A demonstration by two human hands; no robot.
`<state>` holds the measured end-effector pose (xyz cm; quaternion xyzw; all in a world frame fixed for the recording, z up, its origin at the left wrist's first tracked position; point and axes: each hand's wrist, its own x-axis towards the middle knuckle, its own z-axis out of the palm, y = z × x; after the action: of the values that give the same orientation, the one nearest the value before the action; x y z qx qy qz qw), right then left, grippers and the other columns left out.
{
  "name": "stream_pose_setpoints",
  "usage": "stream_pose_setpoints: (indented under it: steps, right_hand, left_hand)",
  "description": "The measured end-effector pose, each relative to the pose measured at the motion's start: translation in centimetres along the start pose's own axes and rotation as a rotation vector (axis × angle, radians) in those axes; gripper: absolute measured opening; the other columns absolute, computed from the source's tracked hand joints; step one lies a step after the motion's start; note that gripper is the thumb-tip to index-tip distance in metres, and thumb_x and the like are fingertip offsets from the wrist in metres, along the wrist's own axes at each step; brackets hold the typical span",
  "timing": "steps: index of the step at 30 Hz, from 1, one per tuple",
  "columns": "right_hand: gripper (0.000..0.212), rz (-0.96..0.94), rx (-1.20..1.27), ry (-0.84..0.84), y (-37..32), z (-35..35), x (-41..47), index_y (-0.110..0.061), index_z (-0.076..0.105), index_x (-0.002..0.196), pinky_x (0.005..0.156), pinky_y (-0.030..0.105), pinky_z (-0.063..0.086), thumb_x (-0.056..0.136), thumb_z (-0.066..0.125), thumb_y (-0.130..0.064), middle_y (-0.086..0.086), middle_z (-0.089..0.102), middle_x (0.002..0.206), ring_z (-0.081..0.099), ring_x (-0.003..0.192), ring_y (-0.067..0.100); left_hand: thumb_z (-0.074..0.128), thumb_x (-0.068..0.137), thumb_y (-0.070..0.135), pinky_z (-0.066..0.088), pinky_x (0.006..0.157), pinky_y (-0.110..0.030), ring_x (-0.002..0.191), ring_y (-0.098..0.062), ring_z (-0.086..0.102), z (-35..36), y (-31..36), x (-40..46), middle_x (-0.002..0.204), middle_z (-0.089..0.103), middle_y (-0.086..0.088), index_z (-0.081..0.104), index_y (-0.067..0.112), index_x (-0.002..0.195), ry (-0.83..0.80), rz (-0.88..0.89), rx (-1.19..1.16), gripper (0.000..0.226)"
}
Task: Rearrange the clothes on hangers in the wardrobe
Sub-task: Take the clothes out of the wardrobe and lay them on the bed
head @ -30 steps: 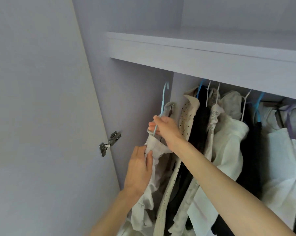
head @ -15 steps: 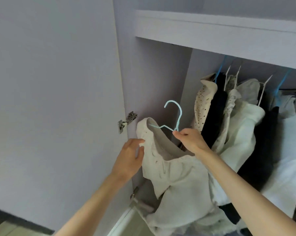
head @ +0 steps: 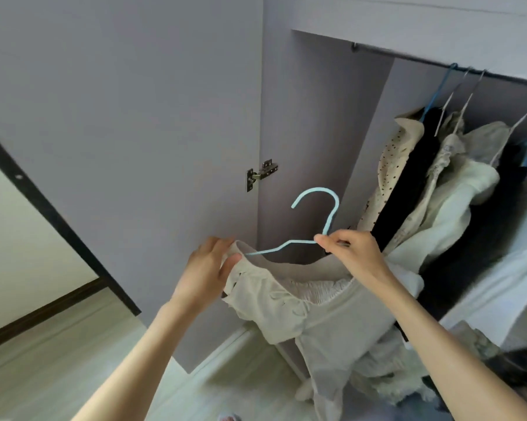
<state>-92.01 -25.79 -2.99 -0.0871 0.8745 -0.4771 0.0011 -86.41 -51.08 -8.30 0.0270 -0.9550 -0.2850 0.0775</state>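
Right hand [head: 355, 253] pinches blue hanger [head: 312, 226] neck; left hand [head: 209, 265] grips cream garment [head: 304, 302] collar; rail [head: 438, 63] upper right, nearer right hand.

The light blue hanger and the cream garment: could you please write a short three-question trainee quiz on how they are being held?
1. True or false: the light blue hanger hangs on the wardrobe rail.
2. Which hand pinches the hanger at the base of its hook?
3. The left hand grips: A) the door hinge, B) the cream garment, C) the rail.

Key: 1 false, it is held clear of the rail; 2 the right hand; 3 B.
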Motion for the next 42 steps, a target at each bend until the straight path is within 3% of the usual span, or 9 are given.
stream_pose_setpoints:
  steps: [4, 8, 12, 19, 22, 27, 31, 33, 42]
  right_hand:
    - [0.025, -0.079, 0.004, -0.072, -2.5, 2.3, -1.0, -0.028, 0.065, 0.058, 0.071, 0.028, 0.043, 0.082, 0.066, -0.035, 0.000, 0.067, 0.066, 0.061, 0.073, 0.017]
    - [0.027, -0.166, 0.035, -0.148, -5.9, 5.3, -2.4, -0.028, 0.063, 0.057, 0.060, 0.016, 0.036, 0.083, 0.065, -0.036, -0.010, 0.062, 0.058, 0.053, 0.059, 0.001]
    - [0.032, -0.260, 0.065, -0.275, -10.0, 10.3, -4.4, -0.017, 0.063, 0.056, 0.051, 0.015, 0.030, 0.083, 0.066, -0.034, -0.012, 0.050, 0.045, 0.041, 0.047, 0.004]
    - [0.034, -0.474, 0.080, -0.528, -17.4, 21.7, -10.9, -0.020, 0.060, 0.056, 0.052, 0.018, 0.028, 0.080, 0.065, -0.042, -0.013, 0.049, 0.043, 0.042, 0.048, 0.004]
    - [0.036, -0.573, 0.137, -0.672, -21.2, 26.3, -14.3, -0.006, 0.065, 0.063, 0.055, 0.020, 0.031, 0.079, 0.069, -0.038, 0.002, 0.054, 0.051, 0.039, 0.051, 0.005]
    - [0.033, -0.957, 0.121, -0.752, -27.6, 32.2, -20.2, -0.007, 0.068, 0.069, 0.067, 0.020, 0.040, 0.084, 0.064, -0.037, -0.003, 0.059, 0.064, 0.050, 0.067, 0.004]
    - [0.042, -1.133, 0.148, -0.723, -30.0, 34.8, -22.2, -0.017, 0.070, 0.103, 0.090, 0.032, 0.039, 0.091, 0.038, -0.042, 0.000, 0.064, 0.105, 0.054, 0.102, 0.018]
    - [0.046, -1.134, 0.132, -0.799, -30.7, 36.3, -22.8, -0.019, 0.065, 0.112, 0.094, 0.034, 0.039, 0.090, 0.034, -0.043, -0.001, 0.062, 0.114, 0.054, 0.109, 0.019]
    - [0.026, -1.362, 0.183, -1.052, -34.1, 40.2, -29.1, -0.013, 0.053, 0.088, 0.078, 0.024, 0.022, 0.096, 0.042, -0.036, -0.003, 0.052, 0.083, 0.042, 0.082, 0.015]
  left_hand:
    - [0.044, 0.095, 0.033, 0.037, 0.075, -0.028, 0.091, -0.028, 0.055, -2.0, -1.9, -3.6, 0.104, 0.052, -0.007, 0.058, 0.008, 0.112, 0.095, 0.005, -0.005, 0.033]
    - [0.045, 0.097, 0.017, 0.032, 0.071, -0.014, 0.079, -0.013, 0.048, -5.0, -3.3, -8.4, 0.095, 0.046, 0.004, 0.058, 0.010, 0.100, 0.282, 0.034, -0.039, 0.015]
    - [0.043, 0.094, 0.021, 0.034, 0.072, -0.008, 0.075, -0.006, 0.042, -8.5, -5.9, -13.9, 0.092, 0.044, 0.006, 0.055, 0.012, 0.096, 0.407, 0.004, -0.033, 0.016]
    - [0.045, 0.087, 0.052, 0.033, 0.072, -0.007, 0.085, -0.003, 0.043, -15.0, -11.1, -26.9, 0.070, 0.058, 0.023, 0.053, 0.032, 0.094, 0.487, -0.304, -0.070, 0.023]
    - [0.060, 0.088, 0.034, 0.033, 0.068, -0.010, 0.075, -0.007, 0.047, -17.8, -12.4, -32.7, 0.064, 0.055, 0.012, 0.063, 0.020, 0.086, 0.600, -0.490, -0.070, 0.015]
    - [0.058, 0.089, 0.032, 0.045, 0.077, -0.039, 0.081, -0.019, 0.055, -21.4, -13.1, -41.2, 0.079, 0.059, 0.000, 0.064, 0.023, 0.083, 0.891, -0.746, -0.019, 0.013]
    - [0.058, 0.090, 0.028, 0.047, 0.084, -0.043, 0.092, -0.021, 0.057, -23.3, -11.6, -47.2, 0.085, 0.058, 0.015, 0.060, 0.032, 0.080, 1.077, -0.919, 0.056, 0.010]
    - [0.057, 0.090, 0.030, 0.047, 0.083, -0.043, 0.092, -0.023, 0.058, -24.0, -10.6, -49.9, 0.089, 0.062, 0.005, 0.059, 0.033, 0.081, 1.164, -1.001, 0.098, 0.010]
    - [0.060, 0.088, 0.027, 0.045, 0.074, -0.032, 0.087, -0.019, 0.059, -24.5, -3.4, -56.0, 0.094, 0.060, 0.001, 0.060, 0.030, 0.080, 1.377, -1.270, 0.341, 0.008]
